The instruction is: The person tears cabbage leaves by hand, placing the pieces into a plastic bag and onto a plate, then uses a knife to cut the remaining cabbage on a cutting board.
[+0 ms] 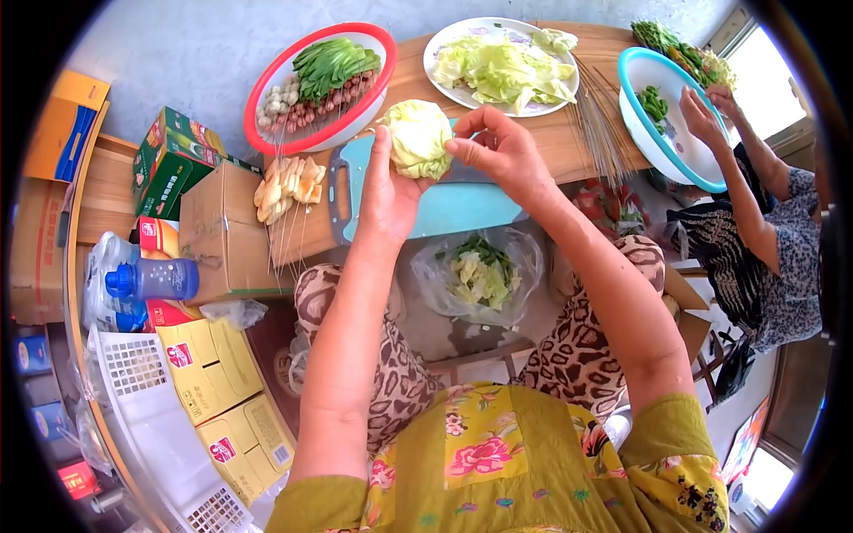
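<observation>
A pale green cabbage head [416,133] rests in my left hand [388,195], whose thumb and fingers cup it from the left and below. On its right side, my right hand [506,155] pinches the edge of an outer leaf between thumb and fingers. Both hands are raised above a light blue cutting board [462,211]. Behind the cabbage stands a white plate [462,34] with torn cabbage leaves [515,75] piled on it. Below the board, between my knees, a clear plastic bag [527,266] holds leafy scraps [482,275].
A red-rimmed bowl [255,93] holds skewered food and greens. Folded, skewered pieces [289,186] lie left of the board, bare skewers [600,129] right of the plate. Another person's hands [706,115] work over a blue-rimmed basin [633,102]. Cardboard boxes [222,226] stand at left.
</observation>
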### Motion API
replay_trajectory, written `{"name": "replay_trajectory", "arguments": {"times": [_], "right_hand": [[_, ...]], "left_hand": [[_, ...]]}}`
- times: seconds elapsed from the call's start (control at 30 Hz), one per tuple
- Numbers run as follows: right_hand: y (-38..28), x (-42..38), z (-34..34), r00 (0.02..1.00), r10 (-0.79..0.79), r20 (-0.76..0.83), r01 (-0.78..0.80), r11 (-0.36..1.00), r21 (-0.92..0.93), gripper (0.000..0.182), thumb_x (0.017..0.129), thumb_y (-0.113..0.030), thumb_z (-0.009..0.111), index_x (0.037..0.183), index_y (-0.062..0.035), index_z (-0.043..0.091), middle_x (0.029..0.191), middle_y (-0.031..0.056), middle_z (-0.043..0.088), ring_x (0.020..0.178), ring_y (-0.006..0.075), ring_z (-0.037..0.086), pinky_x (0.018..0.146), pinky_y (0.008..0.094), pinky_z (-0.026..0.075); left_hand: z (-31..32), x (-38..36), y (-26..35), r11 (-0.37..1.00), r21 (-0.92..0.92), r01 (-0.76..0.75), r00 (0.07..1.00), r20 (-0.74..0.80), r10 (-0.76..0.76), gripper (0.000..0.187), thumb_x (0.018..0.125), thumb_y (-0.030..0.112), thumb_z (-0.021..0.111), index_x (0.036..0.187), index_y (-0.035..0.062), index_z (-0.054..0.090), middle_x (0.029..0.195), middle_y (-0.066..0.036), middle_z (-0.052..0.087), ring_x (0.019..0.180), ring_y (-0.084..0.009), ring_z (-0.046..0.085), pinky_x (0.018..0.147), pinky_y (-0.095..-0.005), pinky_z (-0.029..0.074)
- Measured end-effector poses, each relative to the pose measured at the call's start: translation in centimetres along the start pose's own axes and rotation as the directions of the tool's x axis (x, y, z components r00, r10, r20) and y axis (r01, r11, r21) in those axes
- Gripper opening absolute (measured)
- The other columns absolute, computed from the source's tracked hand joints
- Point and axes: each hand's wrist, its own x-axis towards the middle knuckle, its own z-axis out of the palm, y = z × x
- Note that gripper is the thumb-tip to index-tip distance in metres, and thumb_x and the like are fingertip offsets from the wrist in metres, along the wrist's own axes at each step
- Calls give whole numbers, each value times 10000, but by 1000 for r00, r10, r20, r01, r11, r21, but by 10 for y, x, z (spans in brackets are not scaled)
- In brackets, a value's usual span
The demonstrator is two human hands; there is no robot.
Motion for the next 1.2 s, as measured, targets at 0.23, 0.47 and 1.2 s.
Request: {"name": "replay_trajectory", "arguments": {"times": [0.23,0.47,1.2], "right_hand": [[0,-3,0,998,-54,19,57,978,-201,230,791,-178,734,867,-30,576,778,14,608,680,83,563,594,238,460],[-2,-1,-5,986,165,31,-168,975,147,119,842,-140,638,842,-39,576,754,8,600,674,79,583,590,232,447],[4,-9,9,821,513,252,-571,737,361,461,793,-190,740,1106,22,477,989,88,579,801,173,629,651,314,511]], "left_hand": [[-2,2,-4,996,66,-66,997,-35,69,505,944,461,460,1252,62,441,1193,-103,556,1069,-204,574,870,-385,497],[-2,0,-6,999,-2,-34,999,-13,34,487,948,437,463,1251,56,449,1194,-110,562,1088,-208,567,881,-397,495],[0,3,-25,939,162,-302,945,-79,317,517,876,319,641,1245,40,412,1221,-92,524,1130,-220,530,930,-406,465]]}}
